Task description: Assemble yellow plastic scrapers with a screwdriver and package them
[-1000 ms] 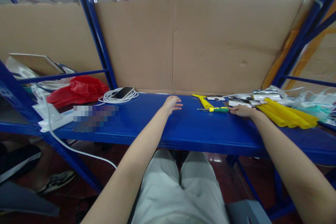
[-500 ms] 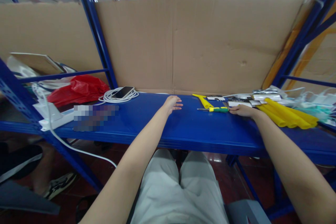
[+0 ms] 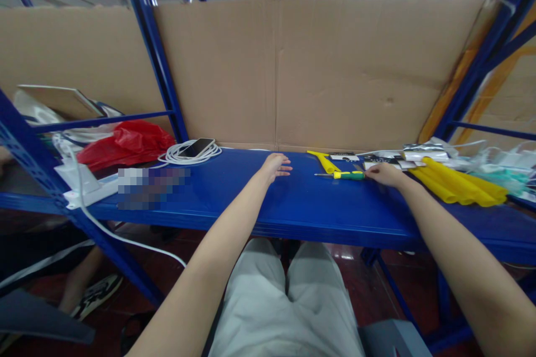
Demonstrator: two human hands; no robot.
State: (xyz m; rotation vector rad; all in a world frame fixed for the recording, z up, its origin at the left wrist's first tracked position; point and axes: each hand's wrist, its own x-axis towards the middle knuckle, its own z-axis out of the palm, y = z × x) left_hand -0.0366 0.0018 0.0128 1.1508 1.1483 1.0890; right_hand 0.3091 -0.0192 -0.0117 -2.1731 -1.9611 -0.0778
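My left hand (image 3: 275, 167) is over the blue shelf top, with its fingers stretched out, apart and holding nothing. At the right, my right hand (image 3: 384, 174) has its fingers closed at the butt end of a screwdriver (image 3: 350, 175). The screwdriver has a green and yellow handle and a thin metal shaft pointing left, low over the shelf surface. Just behind it is a yellow T-shaped tool (image 3: 327, 163). Small black-and-white packets (image 3: 379, 160) sit behind my right hand, partly covered by it.
Yellow tubes (image 3: 458, 181) and clear packaging (image 3: 508, 175) crowd the right side. Toward the left are a phone (image 3: 197, 148) on coiled white cable (image 3: 171, 154), a red plastic bag (image 3: 129, 142) and a white power strip (image 3: 94, 192). Cardboard (image 3: 326, 72) closes off the back; another person's leg shows lower left.
My right hand has shifted very slightly, its fingers more bent at the screwdriver's end. My left hand stays put. The other person's leg at the lower left has moved right.
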